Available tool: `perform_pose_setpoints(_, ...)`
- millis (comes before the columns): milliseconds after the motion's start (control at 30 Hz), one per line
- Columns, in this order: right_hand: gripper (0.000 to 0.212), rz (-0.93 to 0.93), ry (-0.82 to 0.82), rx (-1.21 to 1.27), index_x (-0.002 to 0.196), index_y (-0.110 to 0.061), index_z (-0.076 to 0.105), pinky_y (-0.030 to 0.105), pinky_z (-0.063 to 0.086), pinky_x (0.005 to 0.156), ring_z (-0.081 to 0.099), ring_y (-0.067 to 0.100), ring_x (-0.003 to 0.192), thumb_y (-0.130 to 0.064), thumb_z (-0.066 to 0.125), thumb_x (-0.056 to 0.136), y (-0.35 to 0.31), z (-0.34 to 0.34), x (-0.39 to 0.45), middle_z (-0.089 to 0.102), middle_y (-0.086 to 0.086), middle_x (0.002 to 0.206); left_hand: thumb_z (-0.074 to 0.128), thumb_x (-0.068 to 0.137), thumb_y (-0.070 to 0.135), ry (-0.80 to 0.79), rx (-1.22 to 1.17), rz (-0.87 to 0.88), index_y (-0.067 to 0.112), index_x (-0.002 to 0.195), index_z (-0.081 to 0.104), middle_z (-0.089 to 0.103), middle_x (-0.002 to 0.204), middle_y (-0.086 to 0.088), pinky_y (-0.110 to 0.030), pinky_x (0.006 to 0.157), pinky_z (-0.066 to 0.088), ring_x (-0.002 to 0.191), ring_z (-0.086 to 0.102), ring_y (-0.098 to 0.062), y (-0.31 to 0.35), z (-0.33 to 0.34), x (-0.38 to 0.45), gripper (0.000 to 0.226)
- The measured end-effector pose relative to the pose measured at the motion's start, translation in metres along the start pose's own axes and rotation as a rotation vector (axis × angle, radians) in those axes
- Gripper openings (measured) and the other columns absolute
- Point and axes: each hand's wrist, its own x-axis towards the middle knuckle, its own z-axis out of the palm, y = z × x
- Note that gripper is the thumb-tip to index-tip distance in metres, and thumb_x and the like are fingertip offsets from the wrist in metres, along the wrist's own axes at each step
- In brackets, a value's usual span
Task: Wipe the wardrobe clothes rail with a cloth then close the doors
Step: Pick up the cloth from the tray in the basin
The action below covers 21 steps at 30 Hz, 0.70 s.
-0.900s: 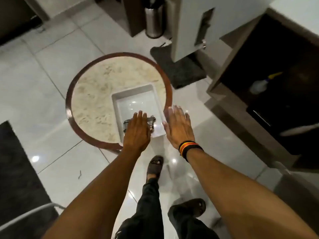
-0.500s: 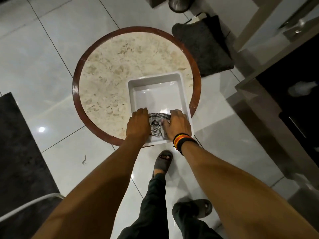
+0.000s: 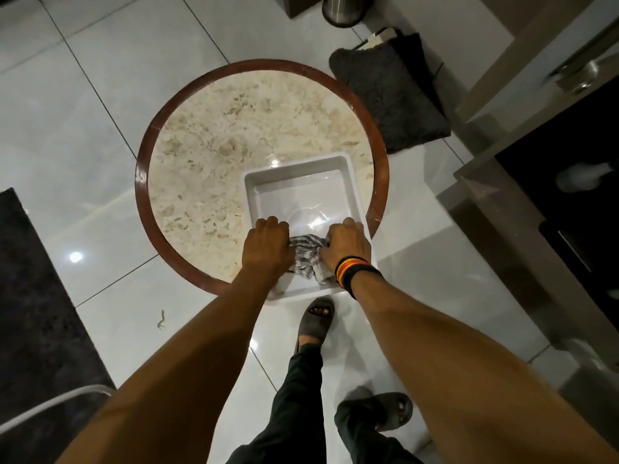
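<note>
A grey-and-white striped cloth [image 3: 308,257] lies bunched at the near end of a white square basin [image 3: 298,169]. The basin stands on a round marble table [image 3: 214,155] with a brown rim. My left hand [image 3: 266,246] grips the cloth's left side with curled fingers. My right hand [image 3: 346,244], with a striped wristband, grips its right side. Both hands are inside the basin. Part of the cloth is hidden under my hands. The wardrobe [image 3: 552,182] shows at the right edge, its inside dark; the rail is out of view.
A dark grey mat [image 3: 392,92] lies on the white tiled floor beyond the table, a steel bin [image 3: 341,10] behind it. A dark rug [image 3: 37,313] covers the left floor. My feet in grey slippers [image 3: 315,319] stand just below the table.
My right hand came down from hovering open over the basin and closed on the cloth beside my left hand. The view has tilted down and moved closer to the table.
</note>
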Motion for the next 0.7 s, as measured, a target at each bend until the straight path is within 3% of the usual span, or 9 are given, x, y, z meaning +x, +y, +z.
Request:
perform_pose_setpoints(133, 0.014, 0.017, -0.003, 0.273, 0.084, -0.018, 0.061, 0.038, 0.057, 0.078, 0.064, 0.029, 0.097, -0.025, 0.072, 0.081, 0.013, -0.025, -0.017, 0.068, 0.007, 0.095, 0.07, 0.084, 0.026, -0.033, -0.488, -0.087, 0.008, 0.097, 0.064, 0.072, 0.091, -0.01, -0.035, 0.069, 0.05, 0.084, 0.066, -0.029, -0.002, -0.029, -0.009, 0.023)
perform_pose_setpoints(233, 0.018, 0.05, 0.031, 0.466, 0.086, -0.023, 0.055, 0.04, 0.059, 0.075, 0.066, 0.028, 0.085, -0.028, 0.071, 0.079, 0.022, -0.052, -0.038, 0.066, 0.002, 0.087, 0.069, 0.084, 0.028, -0.005, -0.736, -0.136, 0.014, 0.097, 0.063, 0.075, 0.088, -0.005, -0.03, 0.067, 0.051, 0.08, 0.069, -0.025, 0.009, -0.054, -0.021, 0.02)
perform_pose_setpoints(400, 0.029, 0.14, 0.137, 0.769, 0.098, -0.025, 0.054, 0.042, 0.06, 0.081, 0.069, 0.027, 0.088, -0.04, 0.068, 0.077, 0.044, -0.102, -0.081, 0.07, 0.004, 0.101, 0.069, 0.092, 0.013, 0.07, -1.105, -0.189, -0.001, 0.108, 0.067, 0.074, 0.095, -0.021, -0.056, 0.089, 0.06, 0.085, 0.071, -0.033, 0.057, -0.091, -0.043, 0.021)
perform_pose_setpoints(467, 0.033, 0.214, 0.185, 0.908, 0.101, -0.026, 0.056, 0.044, 0.061, 0.081, 0.071, 0.026, 0.088, -0.041, 0.07, 0.075, 0.057, -0.123, -0.097, 0.072, 0.005, 0.103, 0.069, 0.094, 0.012, 0.074, -1.18, -0.177, -0.006, 0.109, 0.068, 0.074, 0.102, -0.029, -0.062, 0.089, 0.059, 0.093, 0.074, -0.042, 0.087, -0.105, -0.051, 0.023)
perform_pose_setpoints(533, 0.038, 0.272, 0.23, 1.044, 0.108, -0.024, 0.056, 0.046, 0.064, 0.072, 0.07, 0.024, 0.081, -0.037, 0.075, 0.077, 0.078, -0.152, -0.119, 0.069, 0.007, 0.101, 0.068, 0.095, 0.013, 0.074, -1.199, -0.134, -0.005, 0.107, 0.069, 0.073, 0.108, -0.031, -0.062, 0.091, 0.058, 0.101, 0.072, -0.047, 0.126, -0.124, -0.062, 0.022)
perform_pose_setpoints(633, 0.047, 0.292, 0.314, 1.163, 0.118, -0.02, 0.052, 0.039, 0.063, 0.053, 0.066, 0.019, 0.07, -0.029, 0.08, 0.081, 0.117, -0.202, -0.156, 0.061, 0.003, 0.095, 0.066, 0.096, 0.015, 0.067, -1.166, -0.02, -0.003, 0.106, 0.07, 0.074, 0.109, -0.028, -0.056, 0.095, 0.058, 0.104, 0.072, -0.043, 0.188, -0.156, -0.082, 0.021)
perform_pose_setpoints(700, 0.045, 0.275, 0.405, 1.183, 0.118, -0.016, 0.052, 0.038, 0.062, 0.053, 0.068, 0.024, 0.074, -0.022, 0.08, 0.083, 0.143, -0.236, -0.179, 0.064, 0.009, 0.102, 0.066, 0.097, 0.017, 0.072, -1.136, 0.071, -0.003, 0.107, 0.069, 0.075, 0.105, -0.024, -0.047, 0.093, 0.059, 0.097, 0.072, -0.035, 0.228, -0.177, -0.095, 0.023)
